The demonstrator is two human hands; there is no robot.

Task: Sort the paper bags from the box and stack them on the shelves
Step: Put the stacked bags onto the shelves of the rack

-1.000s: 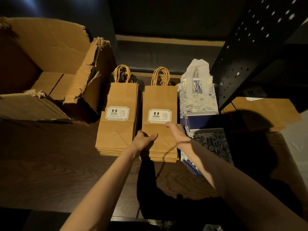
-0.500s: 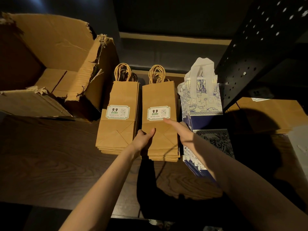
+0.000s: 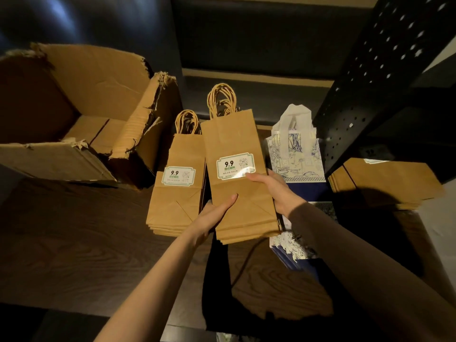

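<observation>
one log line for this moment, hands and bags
left hand: holds kraft bag stack | right hand: holds it too | stack: lifted off table | second kraft stack: on table

Dark wood-grain desk [image 3: 74, 243] under warm, low light that casts hard shadows. Behind it, a dark wall [image 3: 246, 33] crossed by a pale horizontal strip [image 3: 259, 76]. At right, a black perforated metal upright [image 3: 385, 70] of a shelving unit; a pale surface [image 3: 441, 230] shows at the far right edge.
</observation>
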